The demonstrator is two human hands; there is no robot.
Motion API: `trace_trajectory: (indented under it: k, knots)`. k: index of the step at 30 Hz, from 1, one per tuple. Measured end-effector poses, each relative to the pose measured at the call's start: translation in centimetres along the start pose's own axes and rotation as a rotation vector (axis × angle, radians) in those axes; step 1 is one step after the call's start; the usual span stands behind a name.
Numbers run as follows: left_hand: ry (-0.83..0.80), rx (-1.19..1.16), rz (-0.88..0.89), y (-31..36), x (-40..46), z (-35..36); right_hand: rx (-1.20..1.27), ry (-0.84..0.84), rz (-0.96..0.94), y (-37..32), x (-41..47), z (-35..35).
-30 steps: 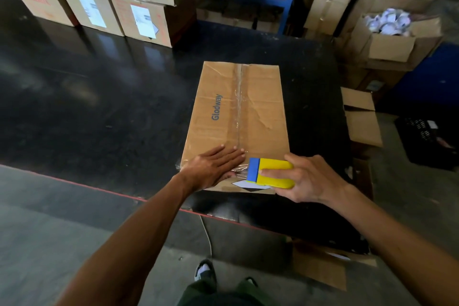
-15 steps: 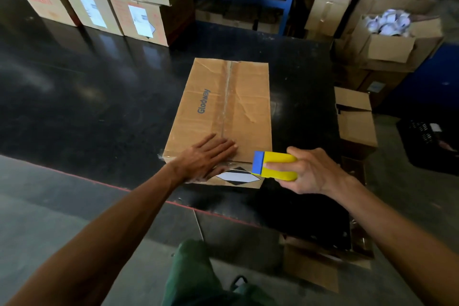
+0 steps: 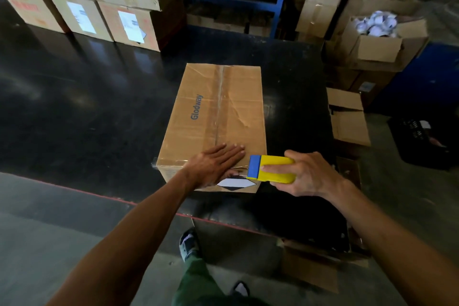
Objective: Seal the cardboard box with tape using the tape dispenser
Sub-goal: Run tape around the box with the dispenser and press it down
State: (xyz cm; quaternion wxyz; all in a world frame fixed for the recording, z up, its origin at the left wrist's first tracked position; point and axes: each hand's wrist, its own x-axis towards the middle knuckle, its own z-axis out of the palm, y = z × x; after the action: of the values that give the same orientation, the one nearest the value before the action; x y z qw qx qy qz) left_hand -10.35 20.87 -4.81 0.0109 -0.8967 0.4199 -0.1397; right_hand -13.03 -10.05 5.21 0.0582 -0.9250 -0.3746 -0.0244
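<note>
Flat left hand [image 3: 214,165] pins the brown cardboard box [image 3: 216,117]!
Right hand [image 3: 304,172] wraps the yellow-and-blue plastic tape dispenser [image 3: 272,169] at the near corner.

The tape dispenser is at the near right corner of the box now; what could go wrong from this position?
1. The tape dispenser sits right of the centre seam, so new tape may miss it.
2. The left hand lies flat beside the dispenser's blue end; fingers could catch on tape or its cutter.
3. The cardboard box is near the table edge and might slide.
</note>
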Motion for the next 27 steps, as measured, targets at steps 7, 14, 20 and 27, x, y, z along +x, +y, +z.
trace_trajectory:
  k: [7,14,20,27]
  knots:
    - [-0.046,-0.031,-0.017,-0.2,0.2,-0.2,0.029,0.030,0.020,0.0,0.0,0.3]
    - [-0.037,-0.041,-0.017,-0.1,-0.1,-0.6,-0.021,0.021,-0.027,0.4,-1.0,-0.6]
    - [-0.042,-0.038,-0.009,-0.2,0.0,-0.9,-0.061,0.051,-0.055,3.2,-3.6,-1.4]
    - [-0.083,-0.036,-0.023,-0.2,0.1,-0.6,-0.054,0.097,-0.086,3.0,-4.9,-0.5]
